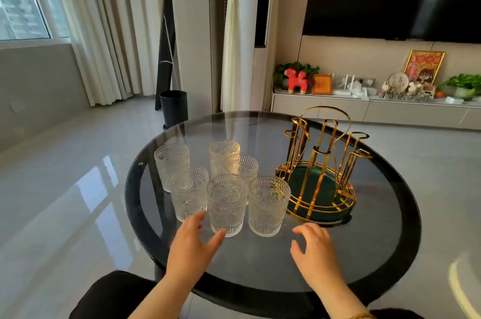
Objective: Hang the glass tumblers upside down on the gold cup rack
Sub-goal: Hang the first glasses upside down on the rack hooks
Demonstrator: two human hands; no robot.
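Observation:
Several embossed glass tumblers stand upright in a cluster on a round glass table (364, 253). The nearest two are the front middle tumbler (227, 205) and the front right tumbler (268, 205). The gold cup rack (321, 162), with bare hooks and a dark green base tray, stands to their right. My left hand (194, 243) is open, its fingers just touching the base of the front middle tumbler. My right hand (313, 248) hovers open over the table, just right of the front right tumbler and in front of the rack.
The table has a black rim (135, 204) and ends close to my body. A black bin (173, 108) stands on the floor beyond it. A low cabinet with ornaments (364, 89) runs along the far wall under a dark screen.

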